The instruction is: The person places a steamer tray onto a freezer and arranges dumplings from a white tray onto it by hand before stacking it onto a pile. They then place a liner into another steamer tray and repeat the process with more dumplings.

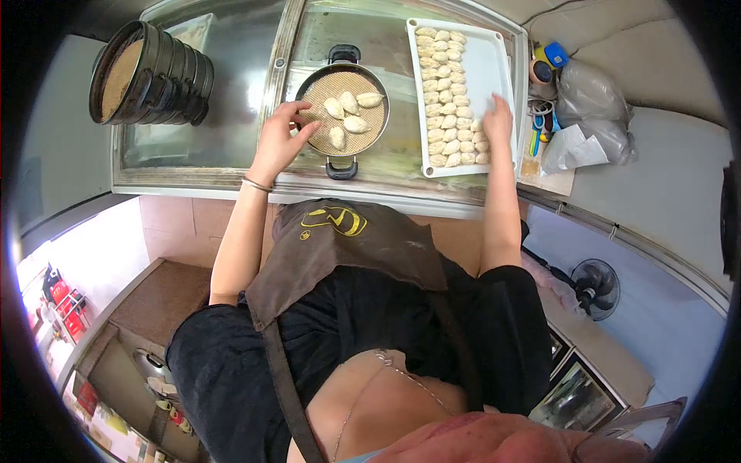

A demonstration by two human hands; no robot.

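My left hand (285,133) is at the left rim of a round black steamer pan (302,86), thumb and fingers apart with nothing between them. On the pan's woven mat (316,91) lie several pale, pleated dumplings (356,125). My right hand (499,122) is over the right part of a white tray (485,62), beside the end of the dumpling rows (450,107). Its fingers look parted, and whether a fingertip touches a dumpling is hard to see. Closely packed rows of dumplings fill the tray's left side.
A stack of black steamer pans (166,81) stands on the left of the glass-topped counter (239,92). Right of the tray are scissors (536,137), a plastic bag (590,92) and a blue-capped container (554,54). A fan (596,288) is lower right.
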